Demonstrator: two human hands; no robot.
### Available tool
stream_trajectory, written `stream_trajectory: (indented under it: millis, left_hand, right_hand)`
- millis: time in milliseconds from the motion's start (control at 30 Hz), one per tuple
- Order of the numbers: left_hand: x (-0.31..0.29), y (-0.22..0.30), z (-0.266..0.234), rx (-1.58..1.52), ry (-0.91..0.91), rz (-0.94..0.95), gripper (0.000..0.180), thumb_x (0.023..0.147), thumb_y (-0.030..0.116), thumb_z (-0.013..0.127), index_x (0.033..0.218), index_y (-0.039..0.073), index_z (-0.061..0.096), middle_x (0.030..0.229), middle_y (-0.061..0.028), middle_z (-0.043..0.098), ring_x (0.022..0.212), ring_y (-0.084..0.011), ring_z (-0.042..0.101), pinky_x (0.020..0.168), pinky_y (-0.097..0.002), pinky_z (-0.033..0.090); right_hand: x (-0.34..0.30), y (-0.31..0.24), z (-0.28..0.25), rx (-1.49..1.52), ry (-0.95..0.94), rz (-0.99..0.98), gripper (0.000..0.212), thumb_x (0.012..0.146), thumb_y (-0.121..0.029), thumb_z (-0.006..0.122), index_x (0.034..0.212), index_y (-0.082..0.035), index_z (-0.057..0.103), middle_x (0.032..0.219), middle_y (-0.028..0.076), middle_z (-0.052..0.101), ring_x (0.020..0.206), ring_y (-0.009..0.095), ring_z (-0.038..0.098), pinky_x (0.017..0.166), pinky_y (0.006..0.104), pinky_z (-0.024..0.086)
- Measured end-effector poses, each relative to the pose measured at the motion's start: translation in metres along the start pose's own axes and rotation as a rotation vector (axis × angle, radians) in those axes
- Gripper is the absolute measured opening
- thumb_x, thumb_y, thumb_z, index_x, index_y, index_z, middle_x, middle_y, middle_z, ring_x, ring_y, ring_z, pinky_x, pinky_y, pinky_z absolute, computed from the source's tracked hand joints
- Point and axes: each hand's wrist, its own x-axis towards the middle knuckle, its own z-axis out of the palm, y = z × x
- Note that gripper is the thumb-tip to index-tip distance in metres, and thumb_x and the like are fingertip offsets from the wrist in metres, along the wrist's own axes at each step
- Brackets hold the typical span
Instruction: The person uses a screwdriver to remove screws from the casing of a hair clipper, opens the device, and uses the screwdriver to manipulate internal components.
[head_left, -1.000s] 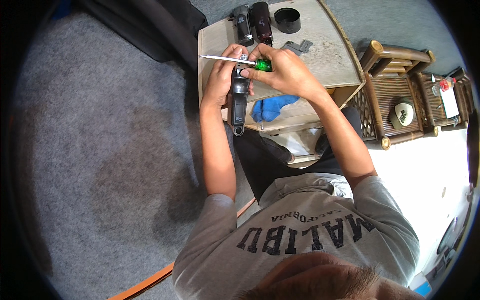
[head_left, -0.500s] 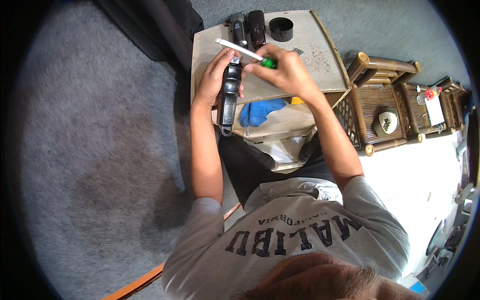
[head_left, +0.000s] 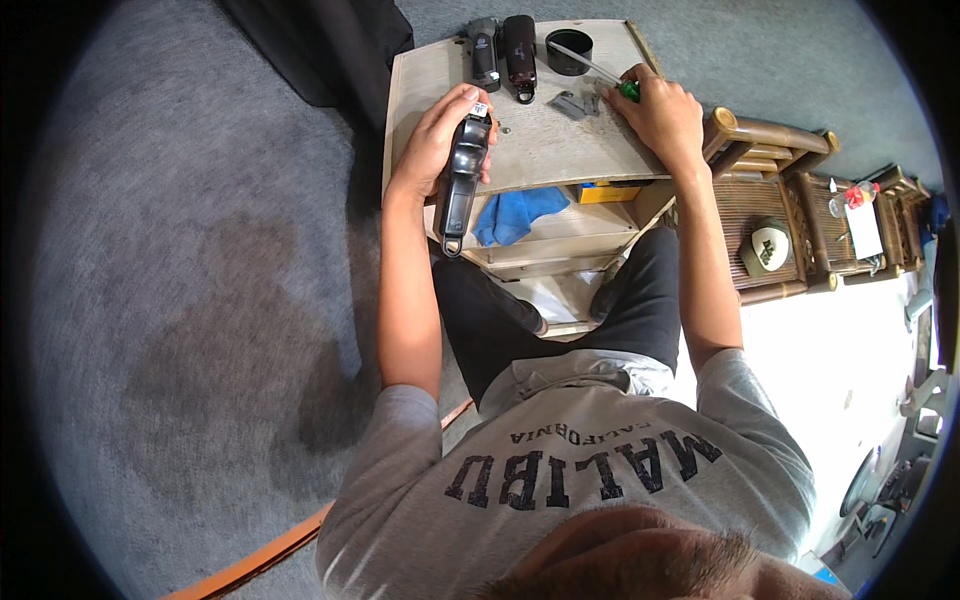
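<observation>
My left hand point(head_left: 428, 148) is wrapped round a black hair clipper point(head_left: 461, 178), its blade end up by the thumb and its hanging loop toward me. At the right side of a small wooden table point(head_left: 550, 152), my right hand point(head_left: 668, 122) grips a screwdriver point(head_left: 629, 91) by its green handle. The screwdriver's pale shaft points left, over a round black bowl point(head_left: 570, 67). Small grey pieces point(head_left: 574, 104) lie just left of the right fingers. Two more clippers, one black point(head_left: 484, 52) and one dark maroon point(head_left: 520, 56), lie at the table's far edge.
Below the tabletop, an open shelf holds a blue cloth point(head_left: 520, 214) and a yellow box point(head_left: 606, 193). Bamboo chairs point(head_left: 770, 205) stand to the right, one bearing a cap point(head_left: 766, 248). Dark fabric point(head_left: 355, 45) hangs at the back left.
My right hand has moved away from the clipper, rightward to the table's right side, carrying the screwdriver. The small grey pieces are now uncovered. My left hand keeps hold of the clipper.
</observation>
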Motion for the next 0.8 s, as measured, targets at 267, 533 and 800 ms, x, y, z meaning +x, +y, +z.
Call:
stream_trajectory:
  millis: [267, 533, 800]
  left_hand:
    - [0.000, -0.002, -0.005, -0.045, -0.002, 0.010, 0.030, 0.112, 0.039, 0.052, 0.111, 0.010, 0.061, 0.082, -0.0077, 0.066, 0.055, -0.0151, 0.065, 0.049, -0.0342, 0.059]
    - [-0.003, 0.000, -0.001, 0.010, 0.000, 0.024, 0.030, 0.110, 0.042, 0.054, 0.112, 0.013, 0.062, 0.082, -0.0066, 0.066, 0.057, -0.0137, 0.065, 0.049, -0.0336, 0.059]
    - [-0.002, -0.001, 0.001, 0.011, -0.001, 0.034, 0.030, 0.111, 0.040, 0.052, 0.111, 0.011, 0.061, 0.081, -0.0056, 0.064, 0.055, -0.0121, 0.063, 0.048, -0.0304, 0.057]
  right_hand:
    - [-0.005, -0.010, 0.001, 0.085, 0.119, 0.000, 0.043, 0.098, -0.054, 0.071, 0.110, -0.013, 0.073, 0.081, 0.014, 0.078, 0.079, 0.037, 0.078, 0.069, 0.0471, 0.062]
    - [-0.007, -0.015, -0.009, 0.063, 0.050, 0.049, 0.043, 0.099, -0.053, 0.071, 0.114, -0.013, 0.074, 0.084, 0.016, 0.079, 0.083, 0.038, 0.079, 0.071, 0.0480, 0.062]
    - [-0.006, -0.014, -0.008, 0.041, 0.034, 0.064, 0.041, 0.099, -0.052, 0.070, 0.114, -0.014, 0.074, 0.084, 0.018, 0.079, 0.083, 0.040, 0.079, 0.072, 0.0502, 0.062]
